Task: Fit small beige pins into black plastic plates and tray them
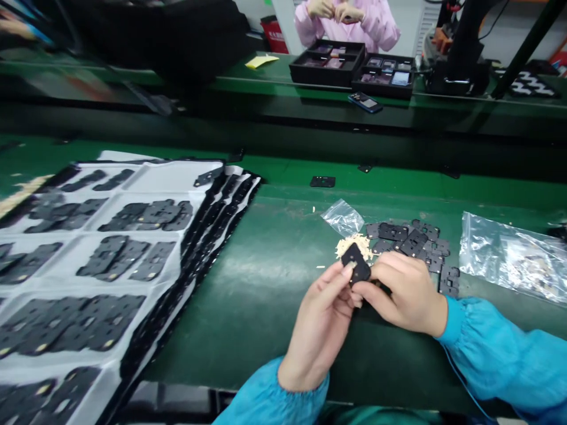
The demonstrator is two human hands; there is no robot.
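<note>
My left hand (316, 319) and my right hand (401, 292) pinch a small black plate (355, 264) between their fingers, just above the green bench top (266, 307). The plate has a rounded corner and a small hole. Its lower edge is hidden by my fingers. Just beyond my hands lies a little heap of pale beige bits (353, 245). A loose pile of similar black plates (410, 242) spreads beside that heap, close to my right hand. A small transparent plastic bag (343, 217) lies next to the heap.
A white compartmented sheet (110, 248) holding rows of black plates covers the bench's left side. A larger plastic bag (509, 257) lies at right. On the far bench stand black trays (328, 62), with a person in a pink garment (345, 23) behind them.
</note>
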